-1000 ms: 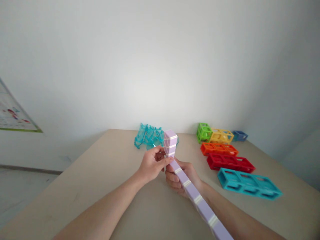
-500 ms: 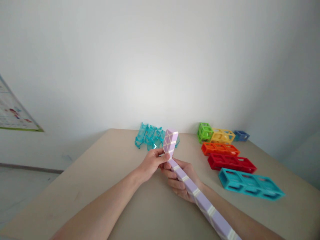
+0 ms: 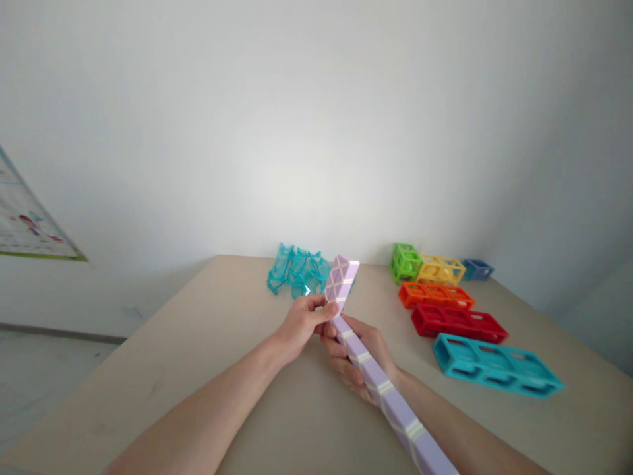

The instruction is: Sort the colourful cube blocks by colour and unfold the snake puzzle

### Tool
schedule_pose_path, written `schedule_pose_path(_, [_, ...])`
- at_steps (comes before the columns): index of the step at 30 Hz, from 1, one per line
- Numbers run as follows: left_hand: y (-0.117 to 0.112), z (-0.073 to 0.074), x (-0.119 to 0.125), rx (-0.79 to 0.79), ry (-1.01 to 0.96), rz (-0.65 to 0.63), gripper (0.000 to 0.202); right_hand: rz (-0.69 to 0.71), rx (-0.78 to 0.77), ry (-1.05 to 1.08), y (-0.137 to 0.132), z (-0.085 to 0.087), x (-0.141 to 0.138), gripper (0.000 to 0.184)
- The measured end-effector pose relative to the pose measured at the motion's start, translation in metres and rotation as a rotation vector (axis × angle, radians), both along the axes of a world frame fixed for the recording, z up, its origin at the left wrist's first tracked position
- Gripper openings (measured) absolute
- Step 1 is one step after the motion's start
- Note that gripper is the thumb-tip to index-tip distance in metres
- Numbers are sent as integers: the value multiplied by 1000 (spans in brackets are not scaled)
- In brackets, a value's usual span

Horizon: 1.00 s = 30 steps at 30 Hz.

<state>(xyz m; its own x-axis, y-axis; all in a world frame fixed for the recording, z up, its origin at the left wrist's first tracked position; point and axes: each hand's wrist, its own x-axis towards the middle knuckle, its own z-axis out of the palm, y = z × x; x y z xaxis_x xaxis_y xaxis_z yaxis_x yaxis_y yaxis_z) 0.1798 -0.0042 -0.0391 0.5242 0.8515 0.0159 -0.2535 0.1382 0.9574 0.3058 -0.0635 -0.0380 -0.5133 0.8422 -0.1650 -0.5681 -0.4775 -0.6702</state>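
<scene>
A lilac and white snake twist puzzle point(image 3: 378, 379) runs from the middle of the head view down past the bottom edge. Its short far end is bent upward at an angle to the long straight part. My left hand point(image 3: 306, 323) pinches it at the bend, thumb on top. Just below, the fingers of my right hand point(image 3: 359, 356) wrap around the straight part from underneath; some of its fingers are hidden by the puzzle. Both hands are above the table. The near end of the puzzle lies out of view.
Clear teal plastic pieces point(image 3: 297, 270) lie at the table's back edge. On the right are open-frame blocks: green point(image 3: 405, 262), yellow point(image 3: 440, 269), dark blue point(image 3: 477, 269), orange point(image 3: 436, 295), red point(image 3: 459, 323) and turquoise point(image 3: 497, 365). A white wall point(image 3: 306, 132) rises behind the table point(image 3: 208, 316).
The far end of the puzzle has tipped slightly right, while its long near part has swung a little left. Both hands keep their hold in nearly the same place.
</scene>
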Motion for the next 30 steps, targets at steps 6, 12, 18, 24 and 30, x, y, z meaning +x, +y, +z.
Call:
schedule_pose_path(6, [-2,1,1,-12,9,6,42,-39,-4,-8,0,0,-3,26])
schedule_pose_path(12, [-4,1,3,-10,50,40,42,-27,-47,8,1,0,0,26])
schedule_pose_path(18, [-4,-4,5,43,145,99,42,-14,-118,-49,4,1,1,30])
schedule_pose_path(24, [-4,-12,11,81,270,228,41,-123,-89,-160,5,-11,-4,31])
schedule_pose_path(30, [-4,-7,9,96,151,245,40,-133,-52,-134,4,-8,-4,25])
